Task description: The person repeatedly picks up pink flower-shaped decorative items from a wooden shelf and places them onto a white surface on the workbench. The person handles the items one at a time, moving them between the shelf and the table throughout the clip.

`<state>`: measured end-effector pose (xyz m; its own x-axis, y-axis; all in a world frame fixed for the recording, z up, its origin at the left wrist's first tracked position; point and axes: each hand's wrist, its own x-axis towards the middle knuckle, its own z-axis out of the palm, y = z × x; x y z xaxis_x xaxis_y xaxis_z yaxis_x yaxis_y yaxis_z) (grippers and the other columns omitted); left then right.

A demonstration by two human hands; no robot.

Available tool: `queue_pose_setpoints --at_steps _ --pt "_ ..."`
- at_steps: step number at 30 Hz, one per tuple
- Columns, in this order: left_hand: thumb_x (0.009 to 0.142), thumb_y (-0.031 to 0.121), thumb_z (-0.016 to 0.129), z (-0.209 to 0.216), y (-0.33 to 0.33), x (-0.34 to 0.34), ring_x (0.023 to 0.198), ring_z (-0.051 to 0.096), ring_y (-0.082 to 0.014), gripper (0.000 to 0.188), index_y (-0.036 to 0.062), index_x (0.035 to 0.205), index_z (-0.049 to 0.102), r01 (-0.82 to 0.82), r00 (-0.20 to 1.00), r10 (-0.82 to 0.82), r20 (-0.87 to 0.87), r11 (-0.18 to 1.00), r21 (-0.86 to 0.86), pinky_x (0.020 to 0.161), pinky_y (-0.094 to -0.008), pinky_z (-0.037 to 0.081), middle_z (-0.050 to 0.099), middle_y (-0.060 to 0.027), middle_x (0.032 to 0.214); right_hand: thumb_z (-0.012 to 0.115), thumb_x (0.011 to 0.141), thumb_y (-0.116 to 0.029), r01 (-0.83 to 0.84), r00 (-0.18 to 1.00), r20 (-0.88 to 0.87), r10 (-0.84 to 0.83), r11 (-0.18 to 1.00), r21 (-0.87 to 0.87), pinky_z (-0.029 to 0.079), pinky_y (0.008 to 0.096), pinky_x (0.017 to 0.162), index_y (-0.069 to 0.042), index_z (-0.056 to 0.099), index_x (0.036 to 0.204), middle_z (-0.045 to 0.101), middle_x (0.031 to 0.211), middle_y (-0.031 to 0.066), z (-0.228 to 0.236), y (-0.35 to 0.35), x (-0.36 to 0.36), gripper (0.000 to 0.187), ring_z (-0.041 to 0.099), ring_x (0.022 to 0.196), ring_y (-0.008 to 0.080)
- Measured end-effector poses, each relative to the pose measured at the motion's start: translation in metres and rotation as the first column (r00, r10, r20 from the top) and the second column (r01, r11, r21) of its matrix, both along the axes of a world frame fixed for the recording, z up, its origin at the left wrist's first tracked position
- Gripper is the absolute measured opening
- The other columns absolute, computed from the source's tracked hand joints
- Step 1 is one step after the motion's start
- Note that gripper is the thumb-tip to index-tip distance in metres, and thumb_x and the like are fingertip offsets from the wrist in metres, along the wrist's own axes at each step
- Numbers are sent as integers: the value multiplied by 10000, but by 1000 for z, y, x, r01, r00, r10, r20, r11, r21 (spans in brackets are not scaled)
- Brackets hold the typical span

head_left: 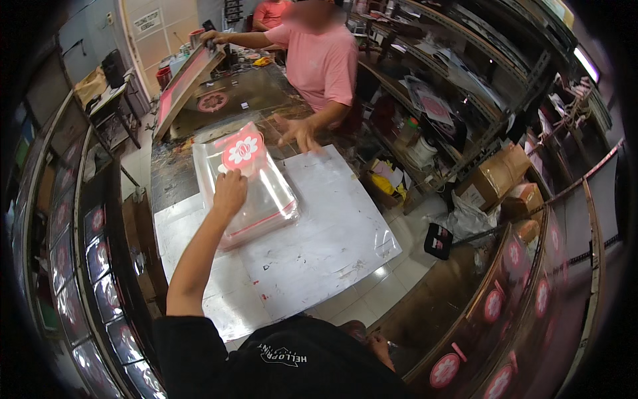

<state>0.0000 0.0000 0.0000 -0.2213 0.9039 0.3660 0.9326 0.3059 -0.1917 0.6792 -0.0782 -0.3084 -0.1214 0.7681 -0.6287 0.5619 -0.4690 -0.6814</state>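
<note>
A stack of clear plastic bags (266,203) with pink edges lies on the white sheet covering the table. On top is a plastic sheet (249,130) printed with a pink round and a white flower. My left hand (230,189) reaches over the stack, its fingers closed at the near edge of the printed sheet. Low beside my body, my right hand (379,348) is partly visible, apart from the table; its fingers are too unclear to read. Across the table, a co-worker's open hand (301,133) hovers by the stack, while their other hand (214,38) holds up a screen-printing frame (183,90).
The white table cover (319,226) spreads right of the stack. Racks of printed sheets stand to the left (106,286) and lower right (492,306). Shelves (458,66) line the right side, above a cardboard box (495,176). A black cap-like item (438,241) sits near the right rack.
</note>
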Motion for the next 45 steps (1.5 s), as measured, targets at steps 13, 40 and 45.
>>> queue_pose_setpoints --at_steps 13,40,45 --pt "866 143 552 25 -4 277 673 665 -294 380 -13 1212 566 600 773 -542 330 793 -102 633 -424 494 649 -134 785 593 993 -248 -3 503 -843 193 975 222 449 404 1035 -78 323 1515 371 1517 118 312 87 -210 612 467 1317 269" --pt "892 242 663 58 17 480 763 510 -262 524 -26 1323 532 864 -10 -749 663 328 383 732 -381 413 541 -117 845 579 890 -103 491 871 -348 -348 571 658 594 372 787 -2 546 1248 619 1217 146 501 64 183 373 705 966 244" --pt "902 213 648 -41 21 462 753 584 -309 408 -20 1233 594 898 179 -701 690 403 177 715 -423 460 604 -143 838 582 935 -87 776 582 -487 -651 264 573 542 299 863 -76 526 1321 624 1260 81 520 -62 291 391 662 1061 209"
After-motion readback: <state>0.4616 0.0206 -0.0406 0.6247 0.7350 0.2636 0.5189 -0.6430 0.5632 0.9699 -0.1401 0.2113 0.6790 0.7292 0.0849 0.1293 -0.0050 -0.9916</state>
